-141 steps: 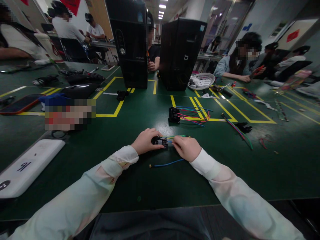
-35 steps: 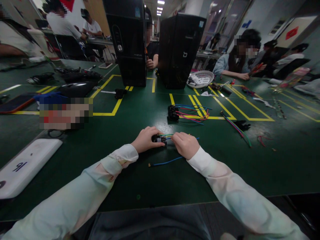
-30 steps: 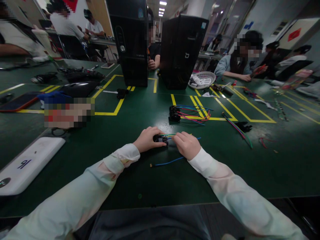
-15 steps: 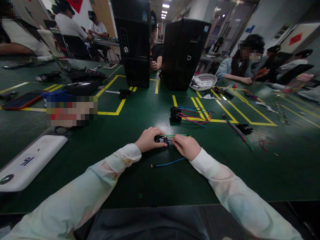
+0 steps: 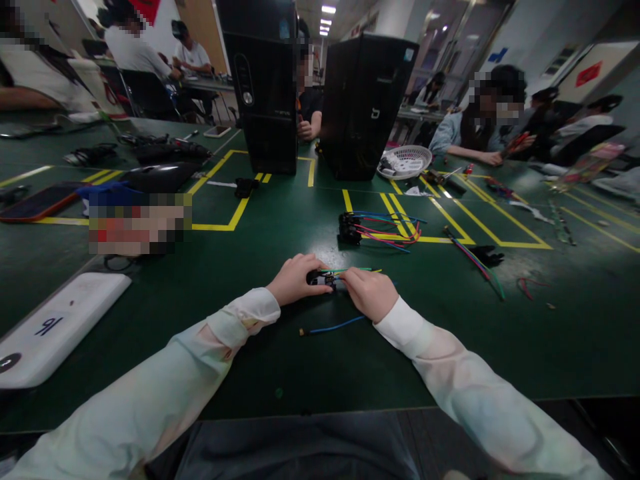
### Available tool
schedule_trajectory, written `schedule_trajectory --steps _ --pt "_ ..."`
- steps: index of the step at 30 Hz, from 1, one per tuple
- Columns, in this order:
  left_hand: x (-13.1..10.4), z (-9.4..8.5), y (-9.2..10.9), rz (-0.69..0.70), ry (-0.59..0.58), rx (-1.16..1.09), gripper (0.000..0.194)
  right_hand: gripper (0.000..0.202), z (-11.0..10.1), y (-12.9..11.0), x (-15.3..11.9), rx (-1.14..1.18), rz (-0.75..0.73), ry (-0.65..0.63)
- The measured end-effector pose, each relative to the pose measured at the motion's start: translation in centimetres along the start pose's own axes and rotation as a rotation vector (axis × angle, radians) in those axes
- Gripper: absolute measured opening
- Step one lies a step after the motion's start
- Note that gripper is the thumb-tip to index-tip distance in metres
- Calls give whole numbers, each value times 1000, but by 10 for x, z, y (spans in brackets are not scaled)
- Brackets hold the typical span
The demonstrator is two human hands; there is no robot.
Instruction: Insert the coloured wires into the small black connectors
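Observation:
Near the middle of the green table (image 5: 225, 373), my left hand (image 5: 295, 280) is closed on a small black part (image 5: 329, 281). Green and yellow wires run from that part to the right, behind my other hand. The fingers of my right hand (image 5: 370, 292) pinch a thin wire at the part's right side; the fingertips partly hide it. A loose blue wire (image 5: 335, 327) with a small brown end lies in front of both hands. Farther back sits a black connector block (image 5: 349, 228) with blue and red wires spreading to the right.
Two black computer towers (image 5: 260, 93) stand at the back. A white basket (image 5: 413, 162), coloured wires (image 5: 475, 260) and a black clip (image 5: 487, 255) lie to the right. At left are a white device (image 5: 75, 327) and a phone (image 5: 45, 202). Several people sit beyond.
The whole view has shifted slightly. Both hands stay at the black part, and the right fingers have moved very little against it.

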State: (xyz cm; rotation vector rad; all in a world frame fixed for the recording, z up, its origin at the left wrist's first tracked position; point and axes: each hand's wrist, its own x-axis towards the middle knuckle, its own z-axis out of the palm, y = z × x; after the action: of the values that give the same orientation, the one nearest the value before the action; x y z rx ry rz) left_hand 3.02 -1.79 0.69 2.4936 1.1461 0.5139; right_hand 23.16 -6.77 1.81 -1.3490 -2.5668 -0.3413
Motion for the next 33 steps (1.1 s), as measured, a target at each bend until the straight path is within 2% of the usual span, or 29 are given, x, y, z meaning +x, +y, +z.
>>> schedule_trajectory --steps 6,11,21,33 --pt "0 0 1 -14 -2 6 40 20 1 0 1 -66 -39 105" --pt "0 0 1 -11 -1 2 41 18 -2 -4 2 -129 -17 99" --pt "1 0 0 -20 -4 -9 42 17 -7 -5 2 -112 -32 73" --pt "0 1 0 -8 7 -5 42 21 -5 -5 0 -176 2 206"
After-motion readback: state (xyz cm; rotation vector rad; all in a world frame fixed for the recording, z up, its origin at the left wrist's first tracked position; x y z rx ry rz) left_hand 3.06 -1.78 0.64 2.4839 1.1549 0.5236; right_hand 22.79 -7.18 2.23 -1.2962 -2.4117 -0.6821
